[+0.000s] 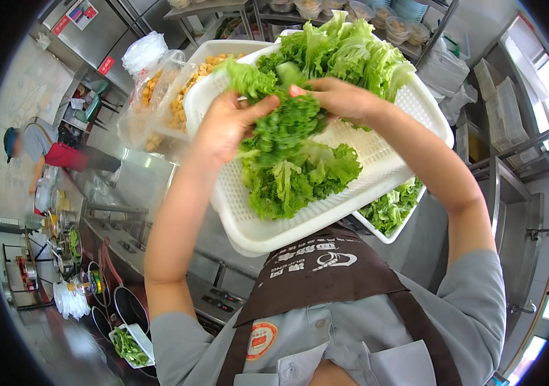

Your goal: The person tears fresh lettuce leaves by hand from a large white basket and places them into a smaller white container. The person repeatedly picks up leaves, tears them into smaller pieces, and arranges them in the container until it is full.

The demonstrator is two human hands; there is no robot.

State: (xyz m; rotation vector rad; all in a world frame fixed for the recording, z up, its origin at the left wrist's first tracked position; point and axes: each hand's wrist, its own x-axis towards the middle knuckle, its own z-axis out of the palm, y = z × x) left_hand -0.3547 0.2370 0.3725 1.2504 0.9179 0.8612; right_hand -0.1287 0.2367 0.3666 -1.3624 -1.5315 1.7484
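Both hands hold a bunch of green leaf lettuce (286,120), blurred by motion, above a white perforated plastic basket (385,159). My left hand (228,123) grips its left side, with thumb and fingers on the leaves. From the right, my right hand (339,99) pinches the same bunch near its top. Under the bunch, more torn lettuce (298,181) lies in the near left part of the basket. A larger heap of lettuce leaves (347,53) fills the basket's far end.
Left of the basket, a white tray holds yellow-brown cubes (180,108) beside a plastic bag (132,120) of similar cubes. Another white tray of cut greens (392,207) sits lower right. A co-worker (57,144) stands far left by a counter with pans. Shelving (433,34) stands behind.
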